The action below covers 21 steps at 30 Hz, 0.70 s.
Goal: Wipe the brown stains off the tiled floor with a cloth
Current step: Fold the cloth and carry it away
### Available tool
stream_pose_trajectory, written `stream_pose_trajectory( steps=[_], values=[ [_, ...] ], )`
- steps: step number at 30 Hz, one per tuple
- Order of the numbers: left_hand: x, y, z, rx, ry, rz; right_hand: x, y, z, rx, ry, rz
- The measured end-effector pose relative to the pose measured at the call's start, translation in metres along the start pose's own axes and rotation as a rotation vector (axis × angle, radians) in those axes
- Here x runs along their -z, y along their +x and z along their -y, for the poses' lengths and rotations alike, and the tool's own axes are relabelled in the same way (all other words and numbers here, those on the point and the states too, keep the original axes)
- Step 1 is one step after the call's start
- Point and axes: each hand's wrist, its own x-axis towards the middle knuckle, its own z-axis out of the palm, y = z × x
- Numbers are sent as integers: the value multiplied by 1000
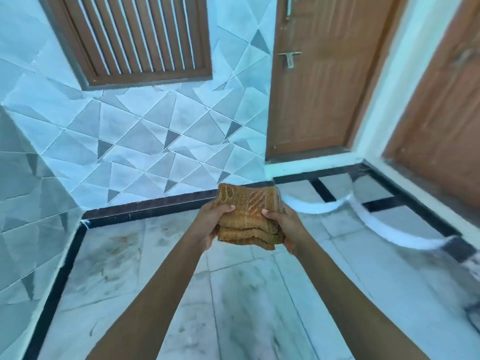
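A folded brown-orange cloth (248,213) is held up in front of me, above the floor. My left hand (211,224) grips its left edge with the thumb on top. My right hand (287,226) grips its right edge the same way. Faint brown stains (118,252) mark the pale tiled floor (259,294) at the lower left, near the corner of the two walls. Smaller smudges lie further along the floor by the black border strip.
Patterned grey-white tiled walls (161,141) close the left and far sides. A slatted brown window (135,37) sits high on the far wall. Two brown doors (319,81) stand at the right. White curved marks (389,229) cross the floor near the doors.
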Motion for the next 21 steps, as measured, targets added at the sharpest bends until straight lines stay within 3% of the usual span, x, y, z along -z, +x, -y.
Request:
stream_pose_trajectory(
  steps=[12, 21],
  values=[
    [-356, -1, 93, 72, 154, 422, 319, -135, 48, 184, 112, -556],
    [-578, -38, 160, 165, 281, 723, 502, -234, 62, 211, 188, -894]
  ],
)
